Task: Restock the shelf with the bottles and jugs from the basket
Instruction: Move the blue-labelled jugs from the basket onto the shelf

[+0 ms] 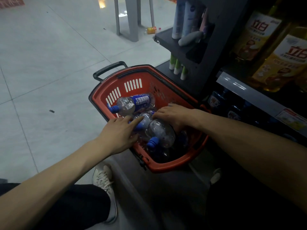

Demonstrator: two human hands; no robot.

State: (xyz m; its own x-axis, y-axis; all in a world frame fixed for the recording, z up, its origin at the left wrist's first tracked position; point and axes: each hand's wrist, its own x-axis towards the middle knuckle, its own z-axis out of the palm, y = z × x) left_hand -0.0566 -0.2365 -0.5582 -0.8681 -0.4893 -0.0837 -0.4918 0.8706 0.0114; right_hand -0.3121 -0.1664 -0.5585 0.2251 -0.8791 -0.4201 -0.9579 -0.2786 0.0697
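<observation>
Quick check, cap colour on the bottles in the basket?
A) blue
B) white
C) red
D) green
A: the clear bottles lying in the basket have blue caps.

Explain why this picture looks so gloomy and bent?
Head view: dim light overall; the shelf at right sinks into shadow; one glare patch shines on the floor at the top; the wide lens bows the tile lines; the left hand and right hand look slightly soft.
</observation>
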